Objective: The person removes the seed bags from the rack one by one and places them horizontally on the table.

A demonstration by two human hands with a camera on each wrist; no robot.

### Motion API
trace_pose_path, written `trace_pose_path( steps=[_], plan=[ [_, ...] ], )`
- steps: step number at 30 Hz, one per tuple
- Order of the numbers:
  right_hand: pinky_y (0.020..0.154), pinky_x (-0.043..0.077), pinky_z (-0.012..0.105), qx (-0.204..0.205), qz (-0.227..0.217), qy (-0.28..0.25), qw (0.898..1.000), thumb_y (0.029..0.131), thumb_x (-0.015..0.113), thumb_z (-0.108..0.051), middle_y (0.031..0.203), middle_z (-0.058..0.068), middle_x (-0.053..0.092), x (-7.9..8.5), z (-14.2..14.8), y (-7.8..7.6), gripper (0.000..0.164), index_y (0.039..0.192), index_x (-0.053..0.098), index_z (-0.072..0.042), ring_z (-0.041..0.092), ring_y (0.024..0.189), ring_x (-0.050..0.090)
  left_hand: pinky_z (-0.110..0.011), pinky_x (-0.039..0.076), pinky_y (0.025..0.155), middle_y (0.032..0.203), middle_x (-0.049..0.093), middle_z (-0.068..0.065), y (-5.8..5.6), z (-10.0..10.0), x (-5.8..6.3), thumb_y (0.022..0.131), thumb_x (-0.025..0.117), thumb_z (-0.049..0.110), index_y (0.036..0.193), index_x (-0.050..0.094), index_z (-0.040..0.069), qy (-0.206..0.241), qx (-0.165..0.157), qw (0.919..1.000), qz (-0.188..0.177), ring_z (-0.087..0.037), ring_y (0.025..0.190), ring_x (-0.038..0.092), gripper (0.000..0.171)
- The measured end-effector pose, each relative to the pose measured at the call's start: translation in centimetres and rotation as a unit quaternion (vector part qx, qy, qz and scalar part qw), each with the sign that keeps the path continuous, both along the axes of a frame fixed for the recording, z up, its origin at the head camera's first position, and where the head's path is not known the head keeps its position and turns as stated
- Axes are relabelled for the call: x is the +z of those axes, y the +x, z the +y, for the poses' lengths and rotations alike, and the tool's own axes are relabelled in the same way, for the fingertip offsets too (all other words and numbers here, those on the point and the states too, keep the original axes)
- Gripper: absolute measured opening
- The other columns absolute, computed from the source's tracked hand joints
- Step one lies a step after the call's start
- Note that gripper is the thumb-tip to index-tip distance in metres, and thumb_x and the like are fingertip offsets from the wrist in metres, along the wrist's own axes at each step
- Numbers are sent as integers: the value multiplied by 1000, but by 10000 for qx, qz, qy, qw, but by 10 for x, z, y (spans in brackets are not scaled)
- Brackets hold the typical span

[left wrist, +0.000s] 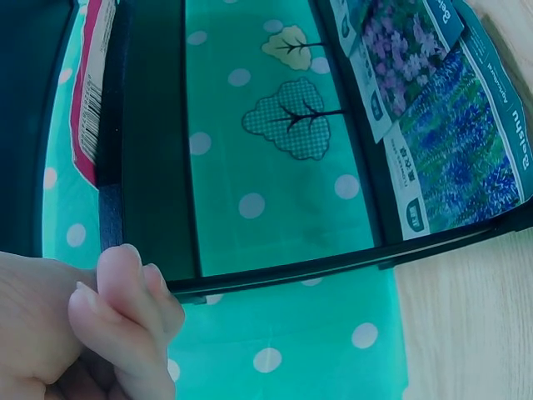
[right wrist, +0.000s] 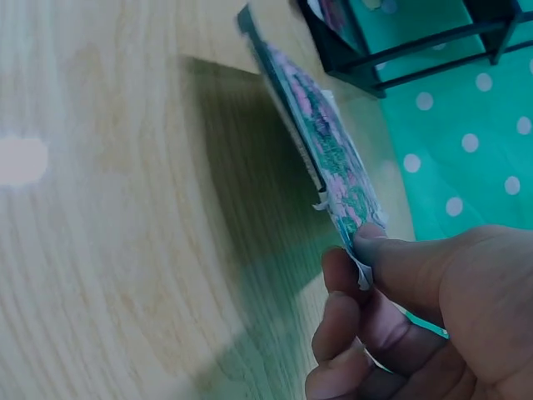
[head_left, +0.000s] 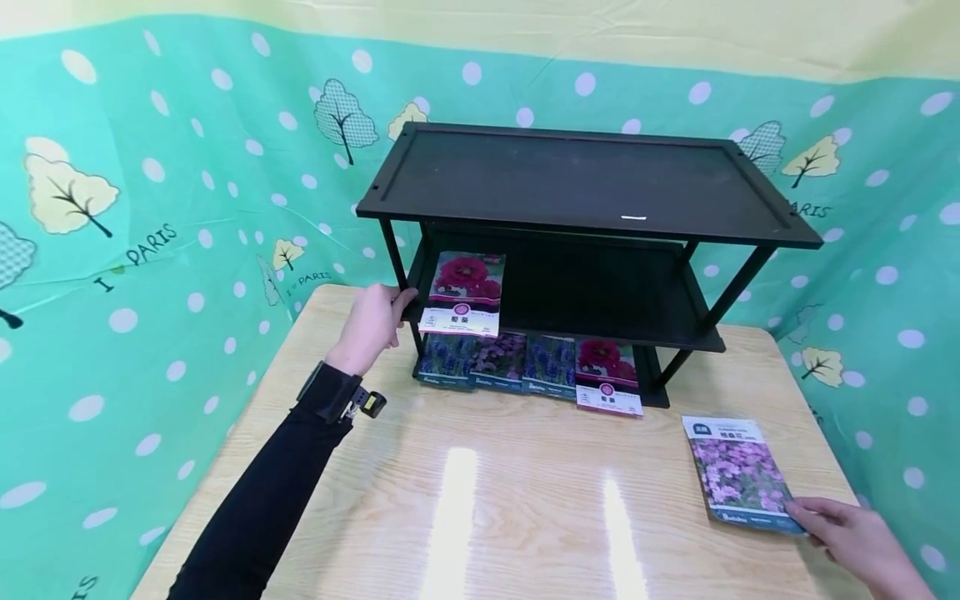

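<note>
While the right hand (head_left: 857,533) pinches a pink-flowered packet (head_left: 738,471) above the table (head_left: 540,475), near the black rack (head_left: 585,179), the left hand (head_left: 371,323) grips that rack's left end beside 1 red-flowered packet (head_left: 467,292); 4 packets (head_left: 551,364) line the bottom shelf (head_left: 651,379).

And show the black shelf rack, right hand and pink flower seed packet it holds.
Black shelf rack (head_left: 585,182): head view, top board.
Right hand (head_left: 858,533): head view, hand's middle.
Pink flower seed packet (head_left: 738,473): head view, flower picture.
</note>
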State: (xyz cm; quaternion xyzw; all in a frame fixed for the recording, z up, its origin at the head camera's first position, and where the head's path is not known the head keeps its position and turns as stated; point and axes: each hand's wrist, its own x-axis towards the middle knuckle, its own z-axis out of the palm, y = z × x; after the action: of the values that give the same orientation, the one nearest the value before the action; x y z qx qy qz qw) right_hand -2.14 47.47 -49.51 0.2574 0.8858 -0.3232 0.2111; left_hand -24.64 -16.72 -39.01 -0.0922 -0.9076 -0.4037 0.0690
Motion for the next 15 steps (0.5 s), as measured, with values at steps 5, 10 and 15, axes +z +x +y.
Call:
trace_pose_path(
  steps=[5,10,15],
  plan=[
    [65,55,39,200,-96,404,9989,100,62,-54,99,25,71,0,-3,-1,80,131,52,20,22,80,68,-34,49,42,72,57,-14,0,-1,0,111,49,29,92,65,6,-23,-28,10000,57,-23,40,56,34],
    [68,57,43,437,-21,669,9968,104,59,-44,103,31,69,-1,-9,-3,69,127,54,21,26,82,69,-35,50,42,72,58,-15,-1,0,1,111,49,28,90,64,6,-4,-32,9999,150,-22,40,56,33],
    [68,57,45,829,-118,754,9936,105,57,-44,99,28,71,4,-10,-7,67,122,58,20,28,81,69,-35,51,42,74,61,-19,-2,0,3,111,50,28,91,63,6,-34,5,9999,137,-22,40,57,33]
  ],
)
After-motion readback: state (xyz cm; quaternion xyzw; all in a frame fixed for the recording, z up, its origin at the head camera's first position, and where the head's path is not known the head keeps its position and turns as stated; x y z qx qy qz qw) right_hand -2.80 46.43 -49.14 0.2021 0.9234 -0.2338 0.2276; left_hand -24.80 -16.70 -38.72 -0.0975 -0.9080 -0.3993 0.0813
